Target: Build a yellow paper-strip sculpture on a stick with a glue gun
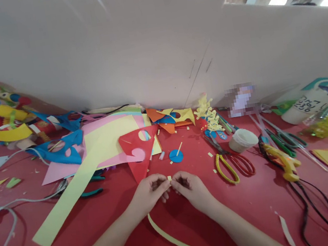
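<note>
My left hand [151, 190] and my right hand [192, 187] meet at the middle of the red table. Their fingertips pinch a tiny pale yellow paper piece [169, 178] between them. Out from below my left hand curves a narrow pale yellow paper strip [170, 238]; whether it joins the pinched piece is hidden by the fingers. Just beyond my left hand lies a red paper mask [139, 170] with eye holes. A blue paper disc [176, 156] with a small yellow strip on it sits past the fingertips.
Yellow-handled scissors [227, 170] lie to the right beside a white paper cup [242, 140]. Farther right is a yellow glue gun [283, 161] with a black cord. Stacked coloured paper [116, 139] and blue masks [61, 150] are at the left. A pale wall [126, 49] stands behind.
</note>
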Available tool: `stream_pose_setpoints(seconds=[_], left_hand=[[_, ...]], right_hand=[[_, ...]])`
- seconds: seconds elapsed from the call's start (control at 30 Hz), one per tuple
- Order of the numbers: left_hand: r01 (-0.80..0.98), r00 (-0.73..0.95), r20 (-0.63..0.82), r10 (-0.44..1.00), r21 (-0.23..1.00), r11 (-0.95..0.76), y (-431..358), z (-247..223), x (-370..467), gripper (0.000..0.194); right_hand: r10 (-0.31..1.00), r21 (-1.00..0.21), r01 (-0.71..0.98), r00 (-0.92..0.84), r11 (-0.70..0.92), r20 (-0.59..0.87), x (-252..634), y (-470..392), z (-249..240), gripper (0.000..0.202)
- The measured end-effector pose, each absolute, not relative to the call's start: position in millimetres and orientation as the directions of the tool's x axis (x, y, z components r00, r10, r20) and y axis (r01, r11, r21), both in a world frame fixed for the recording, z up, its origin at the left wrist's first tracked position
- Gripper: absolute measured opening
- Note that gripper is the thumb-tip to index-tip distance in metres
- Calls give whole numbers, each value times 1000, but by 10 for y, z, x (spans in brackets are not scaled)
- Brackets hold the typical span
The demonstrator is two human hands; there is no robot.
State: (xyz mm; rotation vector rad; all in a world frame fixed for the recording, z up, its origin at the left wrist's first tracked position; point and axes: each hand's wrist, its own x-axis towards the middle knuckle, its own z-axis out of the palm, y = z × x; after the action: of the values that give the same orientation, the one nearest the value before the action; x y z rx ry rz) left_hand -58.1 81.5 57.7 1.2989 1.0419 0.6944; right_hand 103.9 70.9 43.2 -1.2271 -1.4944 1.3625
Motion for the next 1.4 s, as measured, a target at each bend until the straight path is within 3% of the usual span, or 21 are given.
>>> stream_pose_setpoints(seconds=[0.43, 0.6, 0.97, 1.23, 1.4], left_hand=[[46, 420, -275, 865, 958, 282, 836, 534, -622, 30], [-15, 438, -300, 848, 940, 340, 850, 585, -643, 32], [-51, 458, -261, 850, 947, 318, 875, 566, -681, 29], [-72, 462, -290, 838, 930, 361, 897, 538, -704, 25], [-85, 465, -310, 829, 917, 390, 907, 535, -701, 28]], right_hand=[[971, -992, 121, -229, -36, -64, 1014, 725, 424, 26], [974, -999, 27, -221, -35, -40, 999, 736, 378, 29], [965, -997, -82, -260, 10, 31, 970, 750, 399, 26], [955, -995, -27, -277, 101, 104, 985, 745, 374, 16], [957, -978, 100, -246, 181, 152, 1007, 743, 362, 11]])
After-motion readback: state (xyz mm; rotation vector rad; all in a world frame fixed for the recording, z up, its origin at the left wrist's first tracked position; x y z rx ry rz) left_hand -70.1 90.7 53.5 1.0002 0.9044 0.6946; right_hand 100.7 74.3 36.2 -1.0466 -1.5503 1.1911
